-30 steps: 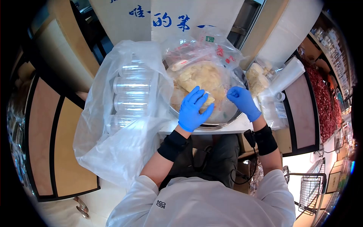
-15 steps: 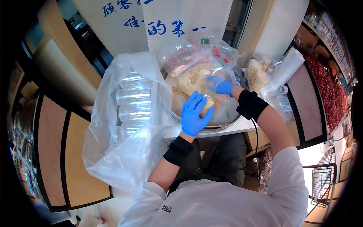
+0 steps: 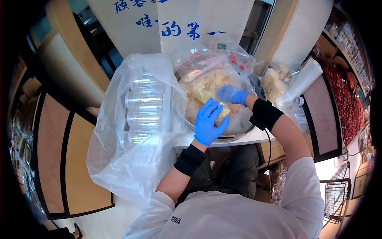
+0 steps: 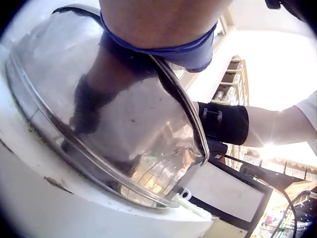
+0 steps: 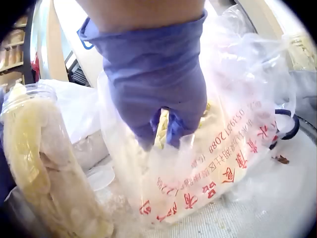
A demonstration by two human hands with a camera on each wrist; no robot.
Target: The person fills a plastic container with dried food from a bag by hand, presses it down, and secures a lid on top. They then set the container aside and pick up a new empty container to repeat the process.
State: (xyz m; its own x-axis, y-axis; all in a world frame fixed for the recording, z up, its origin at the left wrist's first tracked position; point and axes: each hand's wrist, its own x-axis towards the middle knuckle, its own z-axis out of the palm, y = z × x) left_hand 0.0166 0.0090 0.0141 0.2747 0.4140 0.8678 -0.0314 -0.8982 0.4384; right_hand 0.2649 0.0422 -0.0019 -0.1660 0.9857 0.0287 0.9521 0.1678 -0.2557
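In the head view my blue-gloved left hand [image 3: 207, 123] grips a clear jar by the near side of the basin. The right wrist view shows this jar [image 5: 49, 163] tilted, its threaded mouth uncovered, packed with pale yellow slices. My right hand [image 3: 232, 95], gloved too, reaches down into a clear plastic bag [image 5: 193, 198] with red print. Inside the bag lies a heap of pale yellow slices [image 3: 207, 85]. One slice [image 5: 162, 126] shows between the right fingers, which pinch it. The bag stands in a wide metal basin [image 4: 119, 114]; the left fingers are hidden in the left wrist view.
Left of the basin, a large white plastic bag [image 3: 107, 147] holds several clear jars [image 3: 145, 101]. Filled jars [image 3: 272, 83] and a roll of clear film [image 3: 308, 73] are at the right. A partition with blue writing [image 3: 199, 18] stands behind.
My right hand has moved left from the basin's right side into the bag of slices. The left hand stays on the jar, nearly in place. The head view has shifted slightly.
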